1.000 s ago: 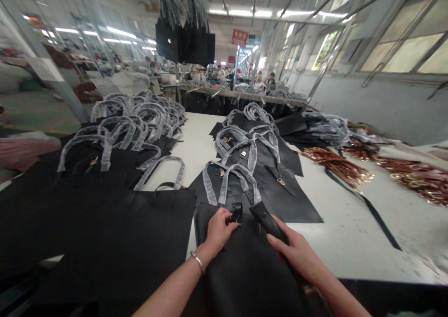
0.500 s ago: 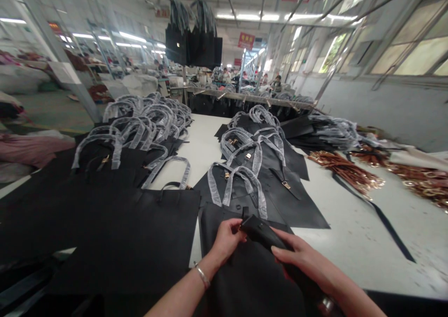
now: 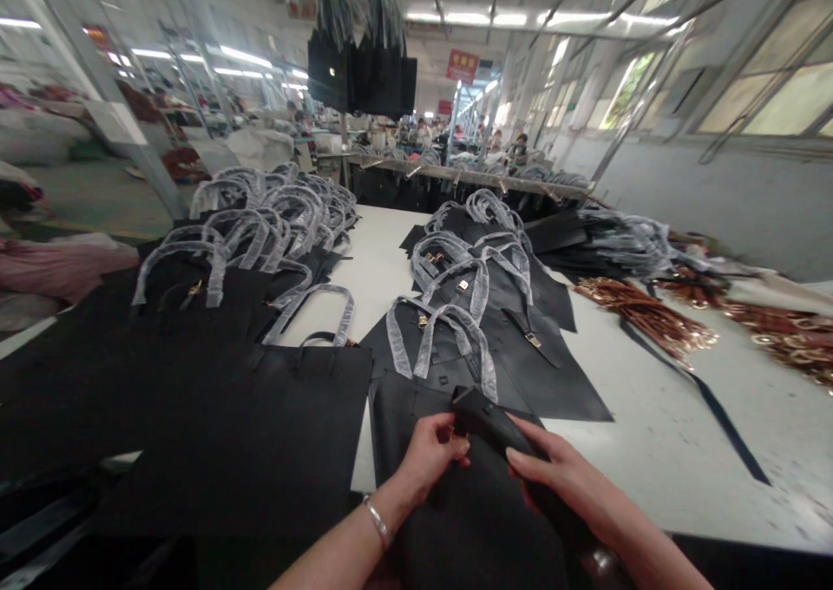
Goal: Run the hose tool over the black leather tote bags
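Observation:
A black bag panel (image 3: 482, 512) lies at the table's front edge, its wrapped handles (image 3: 455, 338) pointing away from me. Over its upper part, my right hand (image 3: 553, 468) is wrapped round a folded black leather piece (image 3: 488, 418). My left hand (image 3: 433, 451), with a silver bracelet at the wrist, has its fingers curled together just below the left end of that piece. What those fingers pinch, if anything, is too small to make out.
Black bags with wrapped handles (image 3: 286, 217) cover the table's left side. More black bags (image 3: 560, 364) overlap beyond my hands. To the right are brown straps with gold rings (image 3: 644, 312) and a long black strap (image 3: 725, 416) on the white table (image 3: 625, 460).
My left hand has shifted slightly right and down, with its fingers more curled. The end of the black piece has moved a little, and the whole view has tilted slightly.

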